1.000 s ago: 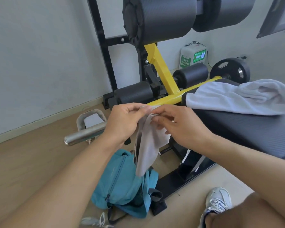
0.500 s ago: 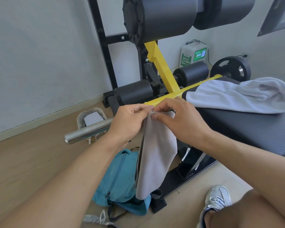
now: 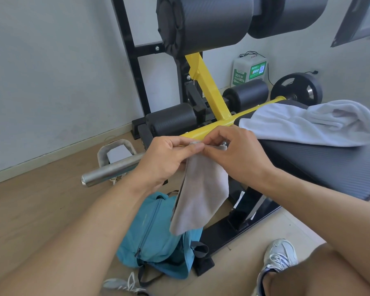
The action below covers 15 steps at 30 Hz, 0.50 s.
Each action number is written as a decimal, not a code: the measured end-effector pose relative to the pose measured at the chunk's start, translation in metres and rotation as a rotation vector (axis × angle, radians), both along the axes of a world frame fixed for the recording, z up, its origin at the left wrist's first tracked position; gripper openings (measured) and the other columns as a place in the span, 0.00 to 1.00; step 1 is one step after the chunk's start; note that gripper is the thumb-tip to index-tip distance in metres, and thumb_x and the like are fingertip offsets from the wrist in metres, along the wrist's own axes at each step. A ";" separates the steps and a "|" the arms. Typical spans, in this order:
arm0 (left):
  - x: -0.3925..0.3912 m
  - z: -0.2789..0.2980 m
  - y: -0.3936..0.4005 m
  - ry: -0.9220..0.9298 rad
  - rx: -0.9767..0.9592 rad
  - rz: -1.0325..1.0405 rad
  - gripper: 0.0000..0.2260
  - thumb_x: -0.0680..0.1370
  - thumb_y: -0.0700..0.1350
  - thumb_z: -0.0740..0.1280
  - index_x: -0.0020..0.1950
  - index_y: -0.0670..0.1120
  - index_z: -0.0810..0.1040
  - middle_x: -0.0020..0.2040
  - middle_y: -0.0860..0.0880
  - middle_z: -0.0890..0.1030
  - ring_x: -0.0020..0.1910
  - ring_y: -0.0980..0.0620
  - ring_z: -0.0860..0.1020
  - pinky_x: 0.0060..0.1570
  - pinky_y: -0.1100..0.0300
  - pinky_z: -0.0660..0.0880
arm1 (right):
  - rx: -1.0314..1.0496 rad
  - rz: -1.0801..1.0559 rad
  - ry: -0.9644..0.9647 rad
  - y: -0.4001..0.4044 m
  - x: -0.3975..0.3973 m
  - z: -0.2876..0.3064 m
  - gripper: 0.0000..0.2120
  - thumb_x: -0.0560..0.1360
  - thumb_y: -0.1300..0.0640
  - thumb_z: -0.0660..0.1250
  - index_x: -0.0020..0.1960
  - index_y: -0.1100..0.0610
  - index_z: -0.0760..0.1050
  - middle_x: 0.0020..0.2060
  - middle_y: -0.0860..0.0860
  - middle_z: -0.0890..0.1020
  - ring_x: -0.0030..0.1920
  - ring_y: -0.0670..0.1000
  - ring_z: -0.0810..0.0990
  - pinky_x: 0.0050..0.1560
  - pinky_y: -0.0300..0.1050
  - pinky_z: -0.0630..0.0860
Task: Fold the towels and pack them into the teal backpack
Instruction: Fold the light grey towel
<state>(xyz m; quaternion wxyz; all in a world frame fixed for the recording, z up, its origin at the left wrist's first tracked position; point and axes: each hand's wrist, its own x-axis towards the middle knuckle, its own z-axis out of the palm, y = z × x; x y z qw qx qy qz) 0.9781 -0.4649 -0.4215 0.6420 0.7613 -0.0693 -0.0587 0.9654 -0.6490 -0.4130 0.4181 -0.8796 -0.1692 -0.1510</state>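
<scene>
Starting at the left: there's a steel bar [image 3: 113, 170] poking out over the wood floor [image 3: 30, 210], with a small grey-rimmed holder [image 3: 115, 150] on the floor behind it. Then the left hand [image 3: 165, 161], fingers and thumb pinching the top edge of a small grey towel [image 3: 198, 195]. The right hand [image 3: 235, 154] is pinching that same edge, its fingertips touching the left's, so both hands are closed on the cloth. The towel hangs down narrow, and looks doubled over lengthwise to me.

Right under it on the floor sits the teal backpack [image 3: 156, 231], leaning against the foot of the black-and-yellow bench frame [image 3: 209, 129]. Can't tell if the zip is open from here.

Further right, a bigger white towel [image 3: 308, 122] lies rumpled across the bench pad [image 3: 329, 167], not folded yet.

So I'd say we're mid-fold on the first towel. Next move probably needs the corners matched up, then another fold to shorten it before it goes down into the bag. Big towel comes after.
</scene>
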 end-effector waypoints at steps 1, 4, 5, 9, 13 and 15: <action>0.002 0.000 0.002 -0.005 -0.004 0.004 0.06 0.77 0.46 0.74 0.51 0.46 0.88 0.47 0.46 0.89 0.49 0.47 0.87 0.50 0.54 0.84 | -0.023 0.007 0.003 -0.001 0.002 0.001 0.06 0.74 0.47 0.76 0.46 0.48 0.83 0.38 0.41 0.83 0.46 0.39 0.79 0.44 0.29 0.73; 0.012 -0.003 0.013 -0.004 -0.010 0.048 0.05 0.78 0.46 0.73 0.50 0.48 0.89 0.47 0.46 0.88 0.48 0.46 0.86 0.50 0.53 0.83 | -0.325 -0.004 0.015 -0.013 0.013 0.002 0.14 0.71 0.35 0.73 0.44 0.45 0.80 0.38 0.40 0.81 0.47 0.43 0.76 0.57 0.40 0.67; 0.014 -0.006 0.018 -0.011 0.012 0.065 0.05 0.79 0.47 0.73 0.49 0.50 0.89 0.47 0.47 0.88 0.49 0.46 0.85 0.53 0.50 0.83 | -0.452 -0.022 0.027 -0.017 0.015 0.001 0.16 0.71 0.32 0.70 0.44 0.45 0.79 0.38 0.40 0.80 0.47 0.43 0.74 0.60 0.44 0.65; 0.021 -0.017 0.035 -0.056 0.159 0.124 0.04 0.78 0.51 0.74 0.46 0.55 0.88 0.46 0.50 0.88 0.50 0.44 0.86 0.57 0.41 0.82 | -0.618 -0.050 0.063 -0.031 0.018 0.002 0.15 0.74 0.33 0.68 0.44 0.44 0.79 0.37 0.39 0.77 0.44 0.43 0.72 0.64 0.46 0.65; 0.022 -0.021 0.040 -0.101 0.267 0.140 0.04 0.79 0.51 0.73 0.46 0.56 0.87 0.43 0.52 0.88 0.47 0.49 0.87 0.53 0.46 0.84 | -0.530 -0.103 -0.013 -0.027 0.013 0.005 0.13 0.72 0.36 0.72 0.44 0.46 0.81 0.35 0.38 0.73 0.41 0.36 0.68 0.44 0.37 0.61; 0.021 -0.019 0.040 -0.121 0.313 0.114 0.04 0.80 0.51 0.72 0.48 0.55 0.87 0.43 0.55 0.88 0.47 0.53 0.86 0.55 0.47 0.83 | -0.464 -0.139 -0.005 -0.026 0.014 0.006 0.14 0.72 0.38 0.74 0.48 0.47 0.81 0.34 0.40 0.77 0.40 0.39 0.72 0.39 0.34 0.61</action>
